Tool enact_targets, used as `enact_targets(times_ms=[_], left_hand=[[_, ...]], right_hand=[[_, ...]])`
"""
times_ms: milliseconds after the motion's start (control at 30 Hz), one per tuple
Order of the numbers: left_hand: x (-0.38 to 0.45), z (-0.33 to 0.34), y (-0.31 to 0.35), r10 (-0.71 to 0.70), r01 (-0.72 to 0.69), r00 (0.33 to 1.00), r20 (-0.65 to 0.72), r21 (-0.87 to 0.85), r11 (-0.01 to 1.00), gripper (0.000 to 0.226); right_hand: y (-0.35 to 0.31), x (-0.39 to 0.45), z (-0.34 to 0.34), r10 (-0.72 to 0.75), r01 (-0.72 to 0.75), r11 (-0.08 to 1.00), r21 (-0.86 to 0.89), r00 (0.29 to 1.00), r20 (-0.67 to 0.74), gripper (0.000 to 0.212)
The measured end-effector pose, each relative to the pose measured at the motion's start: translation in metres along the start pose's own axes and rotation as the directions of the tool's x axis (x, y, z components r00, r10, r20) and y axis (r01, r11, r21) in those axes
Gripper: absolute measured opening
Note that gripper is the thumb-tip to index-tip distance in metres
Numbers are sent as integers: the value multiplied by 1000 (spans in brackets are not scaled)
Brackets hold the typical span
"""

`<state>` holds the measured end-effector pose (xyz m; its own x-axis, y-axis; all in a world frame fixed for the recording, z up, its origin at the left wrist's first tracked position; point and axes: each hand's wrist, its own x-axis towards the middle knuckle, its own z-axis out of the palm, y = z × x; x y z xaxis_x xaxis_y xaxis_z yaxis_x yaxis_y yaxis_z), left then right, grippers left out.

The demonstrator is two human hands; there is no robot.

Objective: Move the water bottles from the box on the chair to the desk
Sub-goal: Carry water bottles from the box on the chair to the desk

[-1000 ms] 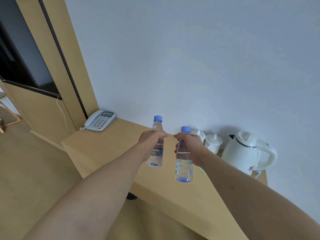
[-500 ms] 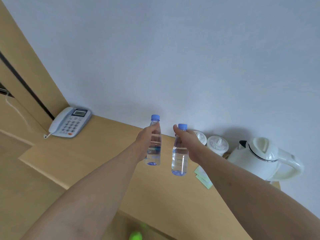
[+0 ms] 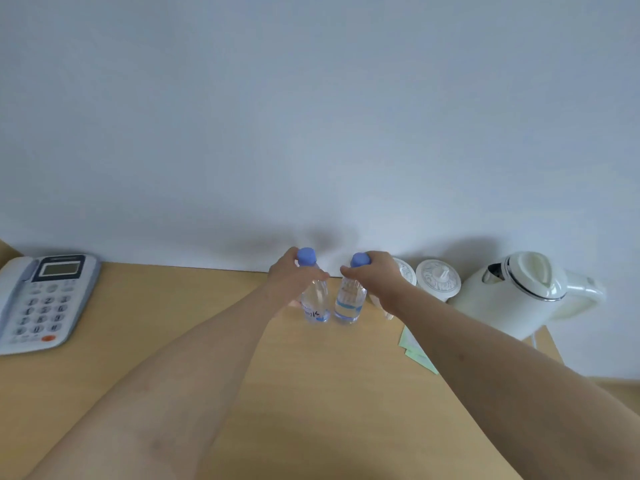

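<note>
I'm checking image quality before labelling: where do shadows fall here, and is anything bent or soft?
Head view: soft, even light; faint shadows on the wall behind the left hand, right hand and kettle. Head view: wide-angle lens bows the desk edge and stretches the forearms. Head view: bottle labels slightly soft.

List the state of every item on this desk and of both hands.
Left water bottle: upright on the desk, capped, gripped by left hand.
Right water bottle: upright, capped, gripped by right hand.
Electric kettle: lid shut.
Telephone: handset on cradle.
Lidded cup: covered.
</note>
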<state>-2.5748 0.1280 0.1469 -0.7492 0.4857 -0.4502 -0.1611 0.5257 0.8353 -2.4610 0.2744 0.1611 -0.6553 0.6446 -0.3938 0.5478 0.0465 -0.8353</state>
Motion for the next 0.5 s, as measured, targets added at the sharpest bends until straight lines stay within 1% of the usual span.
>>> enact_targets(times_ms=[67, 133, 233, 300, 367, 433, 500], left_hand=[[12, -1, -2, 52, -52, 999, 10, 67, 996, 31], [20, 1, -4, 69, -70, 998, 12, 120, 990, 27], [27, 6, -3, 95, -94, 995, -1, 165, 982, 31], [31, 9, 0, 112, -109, 994, -8, 174, 979, 31], [33, 11, 4, 100, -98, 995, -6, 154, 983, 34], [35, 11, 7, 62, -63, 998, 13, 122, 990, 40], [35, 9, 10, 82, -84, 996, 22, 142, 986, 40]], right_hand=[[-3, 2, 4, -16, 10, 995, -103, 998, -58, 25], [-4, 6, 7, -22, 5, 989, -149, 994, -109, 27], [-6, 11, 9, -18, -5, 991, -137, 985, -169, 28], [-7, 14, 11, -20, -12, 990, -137, 974, -227, 26], [-9, 16, 13, -29, -10, 990, -137, 961, -275, 24], [-14, 17, 14, -30, -15, 988, -152, 958, -286, 20], [-19, 18, 14, -32, -24, 978, -205, 963, -267, 24]])
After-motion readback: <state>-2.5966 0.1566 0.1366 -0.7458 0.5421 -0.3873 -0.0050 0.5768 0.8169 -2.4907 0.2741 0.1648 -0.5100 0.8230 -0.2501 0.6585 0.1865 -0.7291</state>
